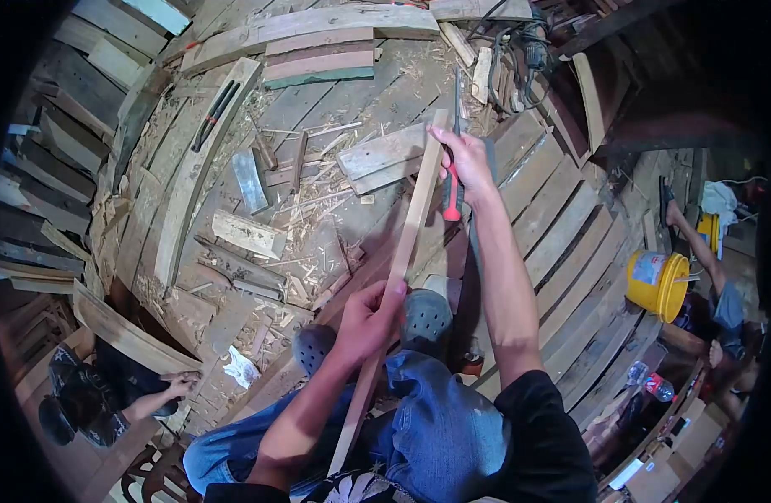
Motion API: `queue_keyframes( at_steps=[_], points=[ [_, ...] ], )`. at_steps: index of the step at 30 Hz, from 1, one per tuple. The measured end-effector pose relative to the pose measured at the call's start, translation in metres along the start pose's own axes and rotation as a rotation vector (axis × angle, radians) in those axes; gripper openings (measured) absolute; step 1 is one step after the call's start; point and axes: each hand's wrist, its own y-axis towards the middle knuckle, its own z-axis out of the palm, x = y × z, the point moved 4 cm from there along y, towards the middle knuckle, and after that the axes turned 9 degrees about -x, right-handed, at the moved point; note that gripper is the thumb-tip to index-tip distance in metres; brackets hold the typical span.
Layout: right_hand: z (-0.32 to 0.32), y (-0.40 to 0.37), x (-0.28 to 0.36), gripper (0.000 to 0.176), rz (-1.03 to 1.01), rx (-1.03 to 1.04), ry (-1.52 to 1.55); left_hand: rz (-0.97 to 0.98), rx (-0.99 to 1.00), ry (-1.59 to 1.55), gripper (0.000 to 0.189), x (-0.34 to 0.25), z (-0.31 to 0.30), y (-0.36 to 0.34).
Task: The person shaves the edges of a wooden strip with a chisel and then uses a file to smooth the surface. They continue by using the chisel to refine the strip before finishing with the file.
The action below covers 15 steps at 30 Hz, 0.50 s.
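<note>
A long thin wooden strip (417, 210) runs from my lap up and away between my hands. My left hand (370, 318) is closed round its lower middle, thumb on top. Near the far end, my right hand (465, 163) grips a screwdriver (452, 197) with a red and black handle, its shaft pointing away, and its thumb and finger touch the strip. A short plank (384, 159) lies on the floor just left of the strip's far end. My knees in blue jeans and grey clogs are below the strip.
Wood shavings and offcuts (249, 233) litter the plank floor. A long board (202, 176) bears pliers-like tool (213, 116). A power tool (534, 54) with cable lies back right. Yellow bucket (658, 285) stands right. One person (92, 386) is at lower left, another (725, 306) far right.
</note>
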Motion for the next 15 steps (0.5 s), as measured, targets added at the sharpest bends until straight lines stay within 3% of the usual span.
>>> queue_keyframes(
  at_steps=[6, 12, 14, 15],
  points=[
    [0.006, 0.006, 0.0, 0.028, 0.023, -0.012, 0.008, 0.109, -0.042, 0.077, 0.029, 0.004, -0.002, 0.001],
    [0.006, 0.027, -0.003, 0.031, 0.073, -0.052, 0.088, 0.013, 0.001, 0.0, 0.03, 0.006, -0.004, 0.003],
    [0.006, 0.033, -0.008, 0.03, 0.066, -0.048, 0.082, -0.147, 0.201, -0.23, 0.035, 0.011, 0.0, 0.003],
    [0.007, 0.034, -0.009, 0.032, 0.055, -0.043, 0.079, -0.155, 0.195, -0.233, 0.035, 0.011, -0.002, 0.006]
  ],
)
